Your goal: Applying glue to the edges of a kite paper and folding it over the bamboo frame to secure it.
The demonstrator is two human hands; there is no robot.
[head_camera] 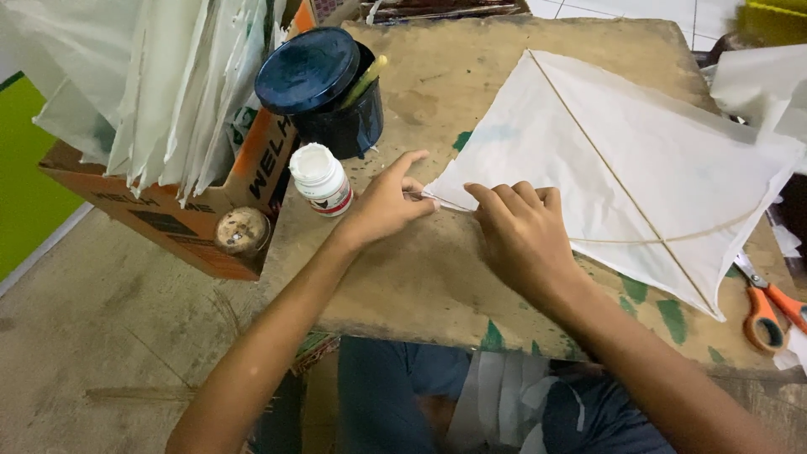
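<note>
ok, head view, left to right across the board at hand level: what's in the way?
Cardboard box → white bottle → left hand → right hand → white kite → orange scissors.

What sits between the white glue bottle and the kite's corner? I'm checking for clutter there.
In the head view, only the left hand lies between the white bottle and the kite, pinching its corner.

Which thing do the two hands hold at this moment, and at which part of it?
The white paper kite, at its left corner: the left hand pinches the tip, and the right hand presses the edge beside it onto the wooden board.
</note>
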